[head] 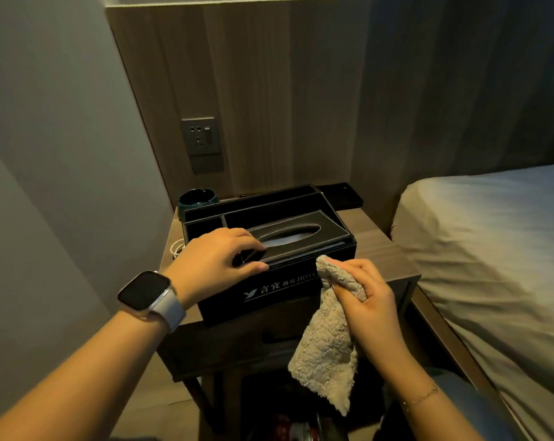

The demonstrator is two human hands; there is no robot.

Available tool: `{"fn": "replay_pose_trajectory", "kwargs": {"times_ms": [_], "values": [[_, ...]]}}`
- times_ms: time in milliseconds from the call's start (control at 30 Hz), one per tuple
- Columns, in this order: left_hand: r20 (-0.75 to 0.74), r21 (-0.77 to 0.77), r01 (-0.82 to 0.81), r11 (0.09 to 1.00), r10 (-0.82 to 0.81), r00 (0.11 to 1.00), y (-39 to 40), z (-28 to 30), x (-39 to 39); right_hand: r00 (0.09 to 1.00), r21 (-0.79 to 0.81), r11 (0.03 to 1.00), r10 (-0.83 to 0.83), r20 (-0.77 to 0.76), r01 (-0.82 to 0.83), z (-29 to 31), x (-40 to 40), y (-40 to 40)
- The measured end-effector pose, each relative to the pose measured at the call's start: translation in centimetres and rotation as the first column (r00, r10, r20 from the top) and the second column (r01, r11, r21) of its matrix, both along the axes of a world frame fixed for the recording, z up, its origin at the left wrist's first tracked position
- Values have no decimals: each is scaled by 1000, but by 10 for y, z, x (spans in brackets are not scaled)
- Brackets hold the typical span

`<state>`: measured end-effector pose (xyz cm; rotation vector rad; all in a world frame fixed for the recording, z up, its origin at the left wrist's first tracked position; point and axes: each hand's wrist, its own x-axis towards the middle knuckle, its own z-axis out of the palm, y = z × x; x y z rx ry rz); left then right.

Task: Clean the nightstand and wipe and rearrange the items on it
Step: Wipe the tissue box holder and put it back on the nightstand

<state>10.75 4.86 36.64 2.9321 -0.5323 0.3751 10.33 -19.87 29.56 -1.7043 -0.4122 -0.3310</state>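
Head view, left to right: a grey wall [46,138] borders the brown wooden nightstand [380,246] on its left, with a wood-grain headboard panel [269,90] behind carrying a grey wall socket [201,136]. At the back-left corner of the nightstand stands a dark green round ashtray [197,198]; a white cable [177,248] lies at the left edge. The black leatherette organiser box with tissue slot [269,249] fills most of the top, its front face near the front edge. The left hand [215,262], with a smartwatch [148,294] on its wrist, grips the box's front-left corner, fingers curled over the lid. The right hand [364,297] holds a beige fluffy cloth [326,345] pressed against the box's front-right corner; the cloth hangs past the drawer front. A small black tray [342,195] sits at the back right. Bare tabletop shows to the right of the box. A white-sheeted bed [492,249] stands just beside the right edge.
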Motion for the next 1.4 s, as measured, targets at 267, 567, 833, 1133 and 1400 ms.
{"fn": "replay_pose_trajectory", "kwargs": {"times_ms": [267,567,833,1133,1400], "values": [[163,-323,-112,940,171,972,26,30,54,996,48,995,84,-20,-83,18,21,5],[43,-377,-299,876,339,940,38,-4,71,990,-597,794,46,-132,-116,79,72,82],[255,-154,-374,914,403,879,34,-18,76,968,-634,751,26,-251,-185,78,82,155],[264,-176,-395,902,429,864,31,-20,80,917,-786,479,267,-295,-392,119,58,107],[307,-268,-215,939,295,905,27,-15,67,928,-742,576,87,-363,-344,99,87,154]]}}
